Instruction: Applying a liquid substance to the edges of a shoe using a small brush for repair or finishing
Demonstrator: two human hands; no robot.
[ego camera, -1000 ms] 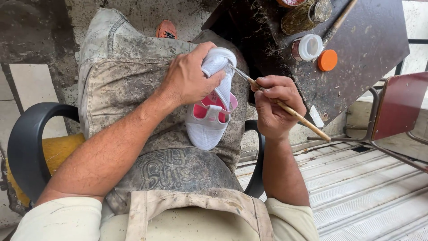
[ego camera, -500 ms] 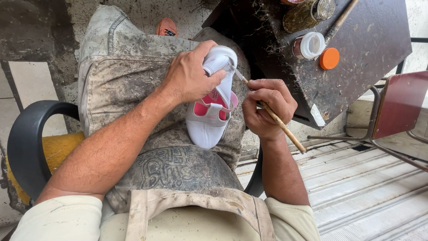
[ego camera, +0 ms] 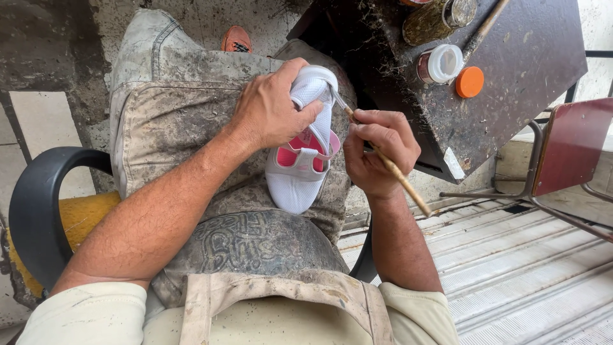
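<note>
The left hand (ego camera: 271,112) grips the heel end of one white shoe (ego camera: 300,172) with a pink lining, thumb and fingers wrapped over it. The shoe lies on the person's lap, on a dirty apron (ego camera: 191,128), toe pointing toward the body. The right hand (ego camera: 377,153) pinches one thin brush (ego camera: 383,160) like a pen; its tip touches the shoe's heel just beside the left thumb, and the wooden handle sticks out past the wrist.

To the right stands a dark, grimy table (ego camera: 530,57), close to the right knuckles. On it are two jars (ego camera: 440,64), one orange lid (ego camera: 470,82) and a stick (ego camera: 482,29). A red chair (ego camera: 568,147) stands beyond. One orange shoe (ego camera: 236,39) shows at the knee.
</note>
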